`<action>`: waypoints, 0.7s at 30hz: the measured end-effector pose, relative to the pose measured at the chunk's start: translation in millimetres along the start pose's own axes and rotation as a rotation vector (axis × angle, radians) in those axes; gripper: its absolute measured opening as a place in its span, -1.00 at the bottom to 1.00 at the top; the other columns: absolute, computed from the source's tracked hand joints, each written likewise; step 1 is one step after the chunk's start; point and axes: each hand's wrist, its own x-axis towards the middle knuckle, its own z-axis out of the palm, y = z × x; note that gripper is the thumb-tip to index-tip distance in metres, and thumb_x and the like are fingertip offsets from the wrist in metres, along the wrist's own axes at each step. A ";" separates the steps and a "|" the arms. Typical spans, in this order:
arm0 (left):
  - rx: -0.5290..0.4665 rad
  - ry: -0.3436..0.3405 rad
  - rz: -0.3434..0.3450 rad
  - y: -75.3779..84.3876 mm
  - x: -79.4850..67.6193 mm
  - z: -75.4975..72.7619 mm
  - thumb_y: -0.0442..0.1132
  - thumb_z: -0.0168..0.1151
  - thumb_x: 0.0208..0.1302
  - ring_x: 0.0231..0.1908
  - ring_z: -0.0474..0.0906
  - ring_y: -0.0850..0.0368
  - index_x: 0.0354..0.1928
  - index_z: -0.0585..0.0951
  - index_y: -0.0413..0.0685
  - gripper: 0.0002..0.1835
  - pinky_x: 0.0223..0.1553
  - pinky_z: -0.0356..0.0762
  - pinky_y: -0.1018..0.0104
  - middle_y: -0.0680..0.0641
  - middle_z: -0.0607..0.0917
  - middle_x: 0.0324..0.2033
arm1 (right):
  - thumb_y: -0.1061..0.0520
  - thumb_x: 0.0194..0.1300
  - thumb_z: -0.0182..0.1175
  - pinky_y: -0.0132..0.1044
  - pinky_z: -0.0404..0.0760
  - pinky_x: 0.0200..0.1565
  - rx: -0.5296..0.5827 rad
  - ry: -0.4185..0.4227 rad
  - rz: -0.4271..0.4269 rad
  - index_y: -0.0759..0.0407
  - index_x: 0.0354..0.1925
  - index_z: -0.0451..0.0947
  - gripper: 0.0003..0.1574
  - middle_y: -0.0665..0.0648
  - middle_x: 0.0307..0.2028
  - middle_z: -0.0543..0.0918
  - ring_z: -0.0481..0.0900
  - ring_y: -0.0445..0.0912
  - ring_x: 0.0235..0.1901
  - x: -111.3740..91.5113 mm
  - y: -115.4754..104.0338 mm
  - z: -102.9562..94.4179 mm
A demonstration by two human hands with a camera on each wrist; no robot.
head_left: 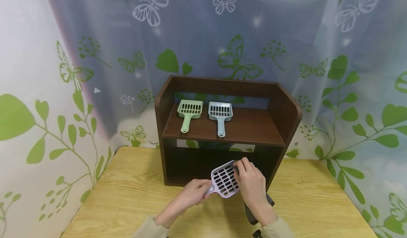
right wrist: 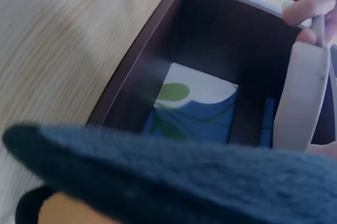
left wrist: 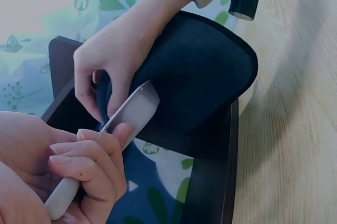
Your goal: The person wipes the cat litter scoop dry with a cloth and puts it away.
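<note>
My left hand [head_left: 192, 193] grips the handle of a lilac slotted litter scoop [head_left: 225, 179], held above the table before the shelf's lower opening. In the left wrist view, its fingers curl round the pale handle. My right hand [head_left: 252, 184] pinches a dark cloth [left wrist: 210, 66] against the scoop's far right edge, and the rest of the cloth hangs beneath that hand. Seen from the right wrist, the cloth [right wrist: 210, 176] looks fuzzy and covers the fingers, with the scoop's pale side [right wrist: 303, 92] just beyond it.
A dark brown two-tier shelf [head_left: 251, 125] stands on the wooden table [head_left: 133, 195]. On its upper board lie a green litter scoop [head_left: 190, 113] and a light blue one [head_left: 220, 116], side by side. Behind hangs a curtain [head_left: 197, 36] printed with leaves and butterflies.
</note>
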 end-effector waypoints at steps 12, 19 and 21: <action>0.054 0.090 0.024 -6.4 5.5 -8.8 -0.23 0.04 0.54 -0.63 0.29 0.31 -0.17 0.69 -0.32 -0.69 -0.63 0.17 0.52 0.05 0.49 -0.61 | 0.34 -0.09 0.61 -0.36 0.53 -0.57 0.034 -0.172 -0.162 0.16 -0.33 0.65 -0.64 0.05 -0.36 0.45 0.54 -0.14 -0.47 -12.8 6.6 -16.2; 0.041 0.069 0.031 -6.4 6.6 -11.8 -0.21 0.02 0.55 -0.63 0.27 0.31 -0.08 0.67 -0.34 -0.68 -0.63 0.15 0.51 0.03 0.48 -0.59 | 0.38 -0.19 0.65 -0.35 0.54 -0.53 0.145 -0.115 -0.080 0.11 -0.32 0.65 -0.54 0.02 -0.34 0.48 0.55 -0.17 -0.49 -12.6 18.8 -25.9; 0.031 0.067 0.032 -7.0 6.8 -10.8 -0.23 0.01 0.55 -0.63 0.26 0.31 -0.08 0.67 -0.35 -0.68 -0.63 0.15 0.51 0.03 0.47 -0.59 | 0.41 -0.18 0.63 -0.36 0.50 -0.55 0.174 -0.066 -0.049 0.14 -0.30 0.65 -0.53 0.04 -0.34 0.48 0.51 -0.19 -0.53 -8.2 23.7 -28.2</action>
